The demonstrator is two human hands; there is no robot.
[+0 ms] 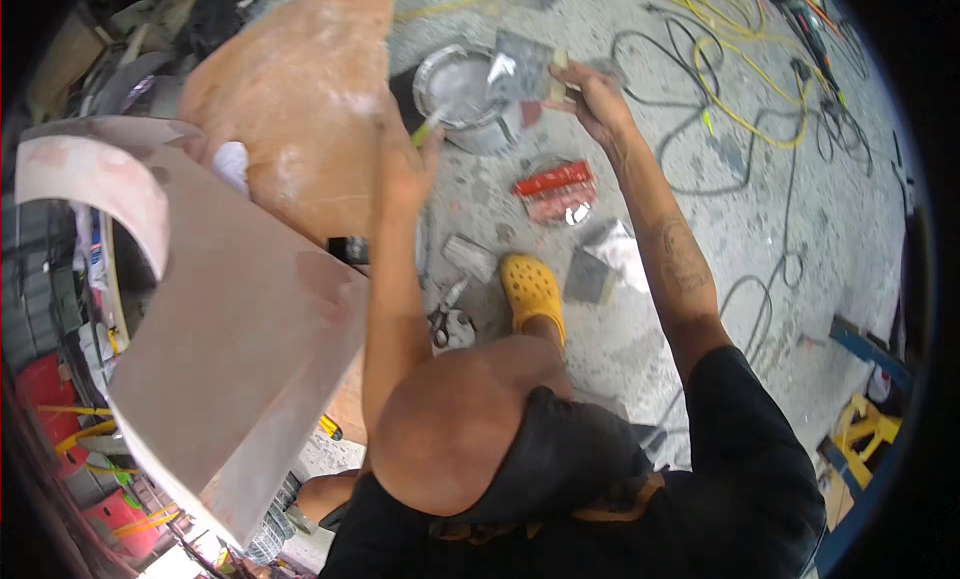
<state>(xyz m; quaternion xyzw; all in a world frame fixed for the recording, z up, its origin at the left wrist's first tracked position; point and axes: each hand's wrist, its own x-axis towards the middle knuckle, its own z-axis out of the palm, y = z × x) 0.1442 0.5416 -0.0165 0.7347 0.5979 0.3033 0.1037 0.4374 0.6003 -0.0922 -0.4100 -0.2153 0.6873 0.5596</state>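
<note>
The grey filler board (522, 67) sits clamped in the right hand (592, 101), just above and beside an open metal can (462, 99) of pale paste on the concrete floor (700, 229). The left hand (405, 164) is closed around a green-handled stick (428, 127) whose tip reaches into the can.

The round open metal can (462, 97) shines dull silver at its rim, its inside coated in a matt grey paste. The flat grey metal spreader blade (520, 67) looks smooth, smeared pale in patches. The large curved pinkish-tan body panel (230, 329) is matt and chalky (sanded, by the look of its dusty, blotched skin), as is the orange-brown panel (300, 89) behind it. The concrete floor (760, 229) is rough, grey and speckled. The yellow clog (532, 291) is smooth moulded plastic; the yellow cables (745, 99) have a glossy sheath.
</note>
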